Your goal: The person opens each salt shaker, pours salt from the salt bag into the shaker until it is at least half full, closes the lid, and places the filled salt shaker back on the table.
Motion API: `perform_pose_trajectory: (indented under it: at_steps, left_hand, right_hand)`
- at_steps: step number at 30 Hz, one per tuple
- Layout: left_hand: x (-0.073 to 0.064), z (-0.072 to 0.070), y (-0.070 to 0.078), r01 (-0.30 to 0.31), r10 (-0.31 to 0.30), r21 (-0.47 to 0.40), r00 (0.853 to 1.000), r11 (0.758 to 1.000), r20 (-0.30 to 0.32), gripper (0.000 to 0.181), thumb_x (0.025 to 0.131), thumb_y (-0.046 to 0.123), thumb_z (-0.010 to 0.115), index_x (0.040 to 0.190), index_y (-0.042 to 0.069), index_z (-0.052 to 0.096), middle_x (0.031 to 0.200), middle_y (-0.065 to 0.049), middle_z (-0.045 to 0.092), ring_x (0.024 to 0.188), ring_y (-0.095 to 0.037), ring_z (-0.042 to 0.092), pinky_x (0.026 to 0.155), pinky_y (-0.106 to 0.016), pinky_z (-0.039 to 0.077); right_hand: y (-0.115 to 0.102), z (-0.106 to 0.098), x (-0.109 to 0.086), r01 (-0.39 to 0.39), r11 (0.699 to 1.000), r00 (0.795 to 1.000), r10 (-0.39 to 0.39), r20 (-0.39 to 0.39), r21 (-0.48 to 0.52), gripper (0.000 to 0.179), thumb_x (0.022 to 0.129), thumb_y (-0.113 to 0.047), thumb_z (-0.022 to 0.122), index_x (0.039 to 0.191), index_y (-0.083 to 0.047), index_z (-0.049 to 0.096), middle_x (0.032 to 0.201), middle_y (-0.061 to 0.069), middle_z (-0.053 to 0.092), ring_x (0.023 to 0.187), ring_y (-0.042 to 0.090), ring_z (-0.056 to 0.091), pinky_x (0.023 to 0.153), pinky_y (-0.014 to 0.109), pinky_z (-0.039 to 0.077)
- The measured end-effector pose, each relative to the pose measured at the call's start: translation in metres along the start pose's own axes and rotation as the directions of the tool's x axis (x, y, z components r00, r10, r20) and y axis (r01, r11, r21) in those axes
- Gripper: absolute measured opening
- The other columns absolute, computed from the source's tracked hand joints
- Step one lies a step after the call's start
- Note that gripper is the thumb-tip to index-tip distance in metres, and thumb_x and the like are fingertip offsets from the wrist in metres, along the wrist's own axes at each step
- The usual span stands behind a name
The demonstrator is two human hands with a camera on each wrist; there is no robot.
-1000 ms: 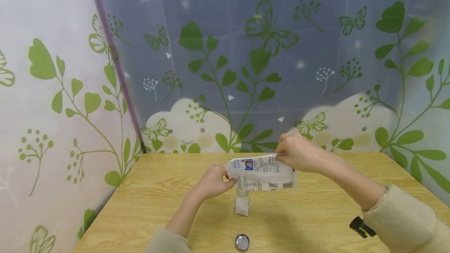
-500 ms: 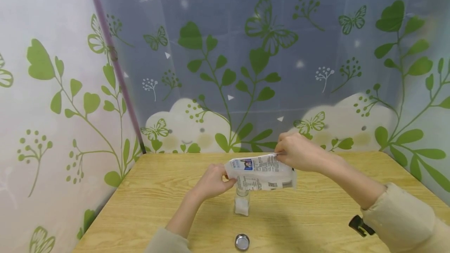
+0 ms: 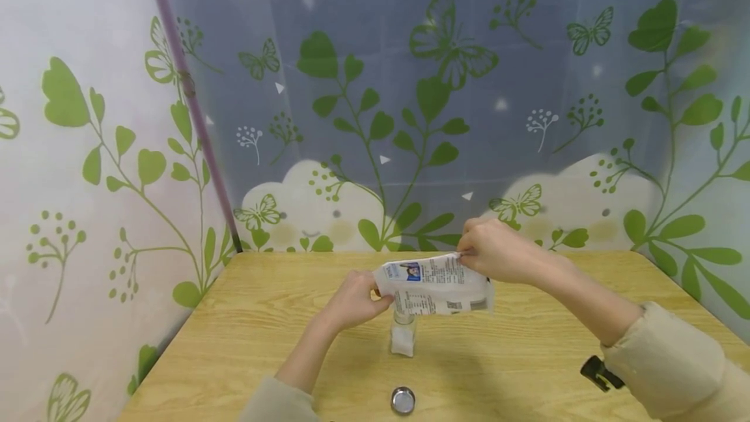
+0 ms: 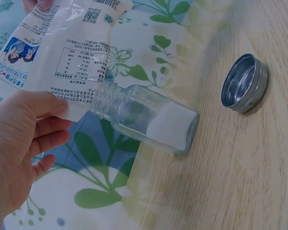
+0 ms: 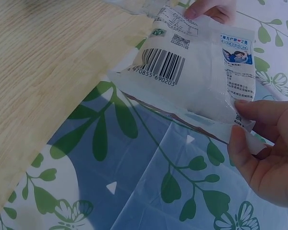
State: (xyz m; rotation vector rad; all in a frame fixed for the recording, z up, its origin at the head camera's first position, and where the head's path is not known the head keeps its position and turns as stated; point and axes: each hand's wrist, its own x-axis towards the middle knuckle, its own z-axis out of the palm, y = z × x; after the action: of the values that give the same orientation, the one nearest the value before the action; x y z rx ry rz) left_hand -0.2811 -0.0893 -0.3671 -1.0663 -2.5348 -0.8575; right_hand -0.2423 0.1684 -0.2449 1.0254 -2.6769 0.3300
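Note:
A white printed plastic bag [image 3: 433, 285] is held tilted between both hands over a small glass jar [image 3: 403, 336]. My left hand [image 3: 354, 303] pinches the bag's left end close to the jar's mouth. At the upper right corner, my right hand [image 3: 498, 253] pinches the bag and keeps that end raised. White powder [image 4: 172, 125] fills roughly the lower half of the jar, as the left wrist view shows. The bag's lower corner overlaps the jar's threaded neck [image 4: 105, 99] there. A barcode [image 5: 158, 67] shows on the bag in the right wrist view.
A round silver metal lid [image 3: 403, 400] lies on the wooden table [image 3: 263, 305], nearer to me than the jar. Behind the table hangs a patterned curtain [image 3: 363, 116] with leaves and butterflies. A black clip [image 3: 601, 374] is by the right sleeve [image 3: 674, 357].
Both hands and the bag keep almost the same place over the jar. The head view has shifted very slightly.

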Motion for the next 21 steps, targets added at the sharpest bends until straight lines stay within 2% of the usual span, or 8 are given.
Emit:
perform_pose_trajectory:
  at_steps: [8, 21]
  left_hand:
    - [0.0000, -0.0005, 0.0004, 0.008, -0.008, 0.010, 1.000, 1.000, 0.006, 0.018, 0.080, 0.009, 0.067, 0.097, 0.007, 0.070, 0.081, 0.000, 0.067, 0.071, -0.018, 0.059, 0.062, -0.022, 0.043]
    - [-0.0009, -0.0005, -0.0009, -0.003, 0.003, 0.016, 1.000, 1.000, -0.002, 0.019, 0.080, 0.010, 0.067, 0.099, 0.008, 0.070, 0.083, 0.000, 0.068, 0.071, -0.016, 0.058, 0.063, -0.023, 0.043]
  right_hand:
    - [-0.0008, 0.0001, 0.0006, -0.003, 1.000, 1.000, 0.003, 0.002, 0.004, 0.006, 0.078, 0.000, 0.067, 0.081, -0.002, 0.072, 0.075, -0.001, 0.054, 0.068, 0.010, 0.052, 0.057, 0.019, 0.046]
    - [-0.0021, -0.0004, 0.0013, -0.007, 1.000, 1.000, 0.007, 0.008, 0.004, 0.005, 0.078, 0.000, 0.067, 0.080, -0.003, 0.071, 0.075, -0.002, 0.053, 0.067, 0.010, 0.051, 0.057, 0.019, 0.046]
